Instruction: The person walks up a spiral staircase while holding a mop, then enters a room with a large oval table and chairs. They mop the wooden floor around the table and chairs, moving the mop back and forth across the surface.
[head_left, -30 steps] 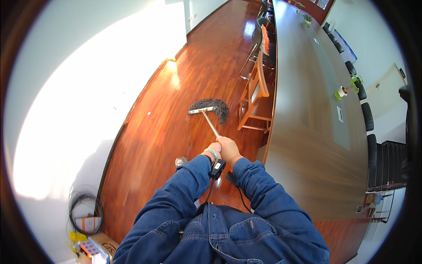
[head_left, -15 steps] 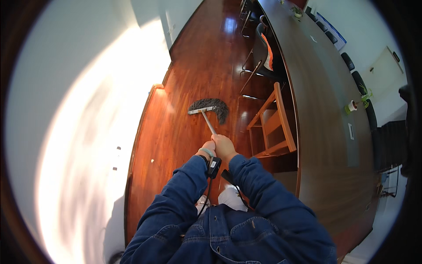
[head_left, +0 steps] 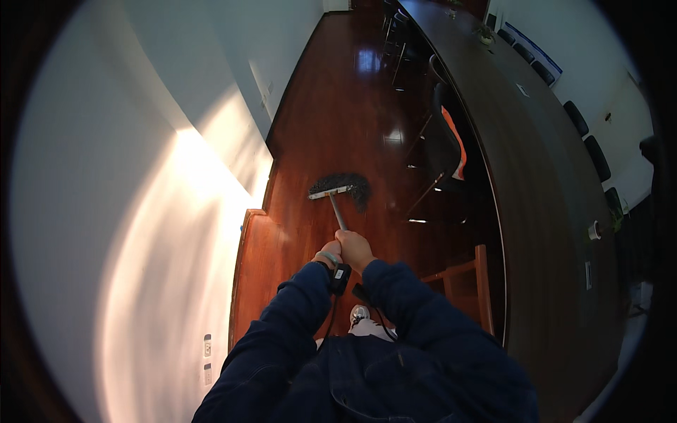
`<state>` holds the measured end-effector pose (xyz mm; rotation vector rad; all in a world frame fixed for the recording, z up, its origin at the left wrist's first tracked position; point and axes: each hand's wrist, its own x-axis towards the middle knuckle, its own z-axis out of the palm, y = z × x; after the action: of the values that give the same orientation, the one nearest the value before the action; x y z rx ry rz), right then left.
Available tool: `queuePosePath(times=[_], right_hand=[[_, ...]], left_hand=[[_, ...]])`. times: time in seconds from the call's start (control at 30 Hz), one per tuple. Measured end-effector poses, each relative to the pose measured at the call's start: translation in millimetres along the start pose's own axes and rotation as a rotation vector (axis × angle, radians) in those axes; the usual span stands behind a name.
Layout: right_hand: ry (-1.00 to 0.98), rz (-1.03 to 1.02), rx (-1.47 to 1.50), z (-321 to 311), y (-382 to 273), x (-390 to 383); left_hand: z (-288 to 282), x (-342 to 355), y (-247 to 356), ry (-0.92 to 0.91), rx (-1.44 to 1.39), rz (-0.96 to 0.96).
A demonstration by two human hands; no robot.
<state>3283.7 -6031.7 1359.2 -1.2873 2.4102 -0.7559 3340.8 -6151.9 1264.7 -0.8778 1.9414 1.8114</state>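
- A mop (head_left: 343,185) is resting on the dark red wooden floor (head_left: 317,120), ahead of the person and between the wall and the chairs; its shaggy grey head is bending back toward the person at the right end.
- A pale bar (head_left: 330,192) is running along the near side of the mop's head, and a grey handle (head_left: 338,211) is slanting from it toward the hands.
- The right hand (head_left: 356,250) is gripping the handle, its fingers curling around it.
- The left hand (head_left: 330,251) is also gripping the handle, pressing up against the right hand and partly hiding behind it (most of its fingers are staying out of sight).
- A pale green bracelet (head_left: 326,256) is circling the left wrist, and a small black device (head_left: 341,279) is sitting just beside it; another black device (head_left: 361,292) is hanging near the right cuff.
- Dark blue sleeves (head_left: 416,303) are covering both forearms, and a light shoe (head_left: 359,314) is showing below them.
- To the right, a wooden chair (head_left: 483,289) and a black chair (head_left: 441,141) with an orange-edged cushion (head_left: 455,144) are standing beside a long dark tabletop (head_left: 550,282).
- A white pot (head_left: 594,230) is standing near the tabletop's far edge.
- To the left, sunlight is brightening a white wall (head_left: 162,282).
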Motion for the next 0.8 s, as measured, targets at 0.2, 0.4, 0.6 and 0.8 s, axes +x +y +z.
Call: queuePosePath(times=[0.2, 0.4, 0.6, 0.8], right_hand=[[0.014, -0.069, -0.032, -24, 31, 157], [0.104, -0.106, -0.007, -20, 80, 340], [0.05, 0.033, -0.009, -32, 106, 522], [0.082, 0.03, -0.004, -70, 136, 671]], left_hand=[[-69, 87, 114, 0.232, -0.917, -0.429], [-169, 226, 174, 0.128, -0.809, -0.3], [-281, 377, 241, 0.176, -0.849, -0.342], [-358, 500, 313, 0.143, -1.018, -0.354]])
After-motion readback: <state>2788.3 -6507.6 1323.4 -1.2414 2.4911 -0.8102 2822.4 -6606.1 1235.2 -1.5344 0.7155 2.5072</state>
